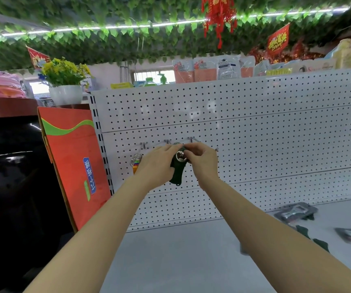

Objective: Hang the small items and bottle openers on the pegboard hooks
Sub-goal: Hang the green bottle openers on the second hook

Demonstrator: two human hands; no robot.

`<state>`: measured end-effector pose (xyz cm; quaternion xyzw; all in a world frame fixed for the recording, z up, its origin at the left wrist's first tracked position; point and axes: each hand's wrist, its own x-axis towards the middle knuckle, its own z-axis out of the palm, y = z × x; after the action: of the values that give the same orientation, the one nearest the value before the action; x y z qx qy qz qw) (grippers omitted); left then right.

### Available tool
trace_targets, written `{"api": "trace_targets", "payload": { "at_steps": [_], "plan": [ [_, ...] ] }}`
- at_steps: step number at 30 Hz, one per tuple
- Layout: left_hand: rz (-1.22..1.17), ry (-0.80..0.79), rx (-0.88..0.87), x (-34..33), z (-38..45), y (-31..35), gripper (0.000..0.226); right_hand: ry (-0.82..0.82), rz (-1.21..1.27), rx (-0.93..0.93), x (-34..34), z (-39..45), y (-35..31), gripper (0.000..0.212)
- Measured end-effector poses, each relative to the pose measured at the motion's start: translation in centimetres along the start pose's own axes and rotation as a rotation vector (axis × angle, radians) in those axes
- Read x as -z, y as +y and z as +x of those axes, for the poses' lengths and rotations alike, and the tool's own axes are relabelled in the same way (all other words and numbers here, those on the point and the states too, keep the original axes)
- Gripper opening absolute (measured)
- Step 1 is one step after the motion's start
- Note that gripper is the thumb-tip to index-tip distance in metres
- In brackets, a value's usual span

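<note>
Holding the dark green bottle opener [177, 168] in both hands: left hand [156, 163] curls round its body, right hand [200, 158] pinches its top end. It sits just below the pegboard hook [167, 141] above my left fingertips; I judge I should level the opener's hole with the hook tip, then slide it on.

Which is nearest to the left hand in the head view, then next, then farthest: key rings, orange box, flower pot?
From the left hand:
1. Key rings, hanging just to its left.
2. Orange box, farther left beside the pegboard.
3. Flower pot, up at upper left.

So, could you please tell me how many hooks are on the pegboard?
4 visible: one above the key rings, one by the left hand, one above the right hand, one right of it. The hands may hide others.
</note>
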<state>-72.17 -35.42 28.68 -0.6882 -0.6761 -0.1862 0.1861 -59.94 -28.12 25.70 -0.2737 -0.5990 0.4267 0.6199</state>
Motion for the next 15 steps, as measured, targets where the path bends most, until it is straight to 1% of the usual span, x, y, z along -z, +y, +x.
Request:
{"api": "trace_targets", "payload": {
  "at_steps": [5,8,12,15],
  "plan": [
    [0.003,-0.014,-0.013,-0.3,-0.4,0.0,0.078,-0.029,-0.119,0.054,0.5,-0.8,0.4,0.028],
    [-0.039,0.013,0.01,-0.9,-1.3,-0.1,0.082,-0.047,-0.226,0.077,0.8,-1.8,0.9,0.033],
    [-0.219,0.076,0.139,-2.3,-4.1,0.2,0.089,-0.064,-0.37,0.04,1.8,-3.8,2.3,0.04],
    [-0.274,0.157,0.23,-4.1,-7.0,1.0,0.083,-0.086,-0.514,0.048,3.5,-5.8,3.9,0.045]
  ]
}}
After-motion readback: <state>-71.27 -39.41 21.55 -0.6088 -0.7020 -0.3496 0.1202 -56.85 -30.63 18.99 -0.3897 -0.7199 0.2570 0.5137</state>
